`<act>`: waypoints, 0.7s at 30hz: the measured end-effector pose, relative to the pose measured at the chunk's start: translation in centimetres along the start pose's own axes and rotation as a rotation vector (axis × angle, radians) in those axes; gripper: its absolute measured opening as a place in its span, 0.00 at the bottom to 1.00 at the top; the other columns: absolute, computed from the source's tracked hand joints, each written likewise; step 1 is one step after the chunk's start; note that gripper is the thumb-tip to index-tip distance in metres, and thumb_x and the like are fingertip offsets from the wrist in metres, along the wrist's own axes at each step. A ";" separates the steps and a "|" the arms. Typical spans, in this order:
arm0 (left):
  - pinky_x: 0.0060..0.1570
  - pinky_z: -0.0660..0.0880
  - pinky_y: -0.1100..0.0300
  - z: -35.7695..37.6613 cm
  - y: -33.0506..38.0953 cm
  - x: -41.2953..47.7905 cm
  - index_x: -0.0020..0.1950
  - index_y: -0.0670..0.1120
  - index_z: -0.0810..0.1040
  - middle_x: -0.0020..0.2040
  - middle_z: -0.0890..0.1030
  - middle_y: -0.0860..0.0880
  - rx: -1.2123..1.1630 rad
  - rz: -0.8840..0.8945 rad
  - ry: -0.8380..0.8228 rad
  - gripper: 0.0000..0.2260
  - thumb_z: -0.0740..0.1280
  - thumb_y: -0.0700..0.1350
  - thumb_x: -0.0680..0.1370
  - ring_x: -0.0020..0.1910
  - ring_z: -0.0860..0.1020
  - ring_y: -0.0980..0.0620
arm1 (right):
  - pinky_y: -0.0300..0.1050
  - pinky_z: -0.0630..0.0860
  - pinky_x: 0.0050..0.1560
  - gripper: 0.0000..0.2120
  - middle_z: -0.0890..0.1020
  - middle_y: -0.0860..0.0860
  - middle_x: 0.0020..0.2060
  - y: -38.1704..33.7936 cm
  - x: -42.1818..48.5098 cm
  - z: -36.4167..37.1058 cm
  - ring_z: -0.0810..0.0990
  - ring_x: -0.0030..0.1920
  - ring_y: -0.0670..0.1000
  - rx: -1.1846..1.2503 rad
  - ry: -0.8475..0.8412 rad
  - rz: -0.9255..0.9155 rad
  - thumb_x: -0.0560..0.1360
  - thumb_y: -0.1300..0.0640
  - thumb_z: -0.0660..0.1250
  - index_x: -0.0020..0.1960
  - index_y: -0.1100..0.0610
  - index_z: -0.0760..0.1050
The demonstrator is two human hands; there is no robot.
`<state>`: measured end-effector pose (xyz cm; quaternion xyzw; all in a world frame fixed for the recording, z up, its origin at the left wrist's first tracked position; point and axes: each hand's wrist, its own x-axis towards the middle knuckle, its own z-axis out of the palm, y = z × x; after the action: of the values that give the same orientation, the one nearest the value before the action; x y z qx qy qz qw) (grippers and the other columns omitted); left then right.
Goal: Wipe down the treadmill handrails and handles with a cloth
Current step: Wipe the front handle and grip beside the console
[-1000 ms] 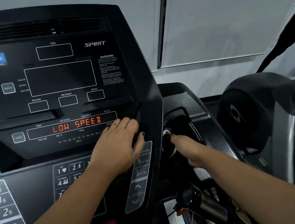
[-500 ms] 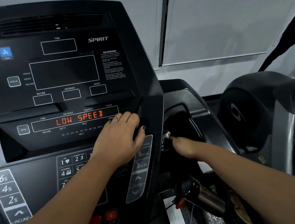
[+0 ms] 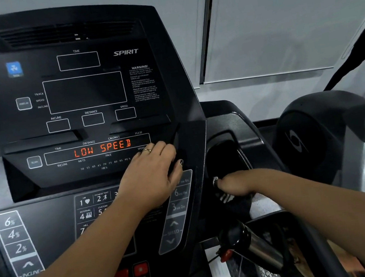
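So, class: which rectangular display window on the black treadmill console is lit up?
The long, narrow window just above the left hand, showing orange LOW SPEED. The TIME window, the large centre window and the three small ones are dark.

Matt black plastic console, shiny metal handle

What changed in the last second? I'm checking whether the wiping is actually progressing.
The right hand, gripping the dark cloth, slid slightly down the recess beside the console, toward the person. The left hand stayed resting on the console's right edge; the display still reads LOW SPEED.
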<state>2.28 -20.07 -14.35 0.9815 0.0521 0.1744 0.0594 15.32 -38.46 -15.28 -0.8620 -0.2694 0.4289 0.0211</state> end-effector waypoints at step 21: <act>0.49 0.73 0.54 -0.1 0.1 -0.1 0.49 0.50 0.69 0.47 0.72 0.54 0.017 -0.013 -0.020 0.13 0.51 0.57 0.80 0.47 0.72 0.51 | 0.47 0.66 0.67 0.35 0.63 0.59 0.75 -1.0 2.8 0.8 0.68 0.71 0.59 -0.194 0.046 0.091 0.80 0.64 0.59 0.80 0.58 0.43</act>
<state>2.13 -20.17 -14.29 0.9833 0.0593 0.1636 0.0529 15.66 -36.46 -17.51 -0.8811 -0.2694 0.3813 -0.0757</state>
